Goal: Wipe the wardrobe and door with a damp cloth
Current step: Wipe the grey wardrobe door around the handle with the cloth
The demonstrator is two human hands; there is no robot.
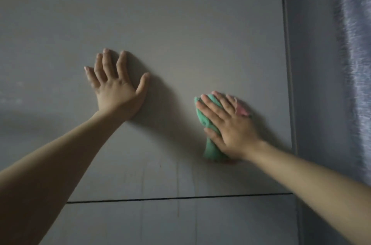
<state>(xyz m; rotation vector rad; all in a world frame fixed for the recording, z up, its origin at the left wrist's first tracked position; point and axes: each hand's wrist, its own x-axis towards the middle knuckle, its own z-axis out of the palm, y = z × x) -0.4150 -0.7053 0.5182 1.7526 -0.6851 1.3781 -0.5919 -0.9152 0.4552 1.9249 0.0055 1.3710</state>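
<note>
A flat grey wardrobe panel (170,30) fills most of the view. My left hand (116,86) lies flat against it at centre left, fingers spread and straight. To its right, my right hand (228,124) presses a green cloth (210,148) with a pink patch onto the panel, fingers straight over the cloth. The cloth sticks out past my fingertips and below my palm. Faint wet streaks run down the panel below the cloth.
A dark horizontal seam (180,198) crosses the panel low down. The panel's right edge (289,76) runs vertically beside a grey-blue wall strip (313,64). A bluish patterned curtain (355,54) hangs at the far right.
</note>
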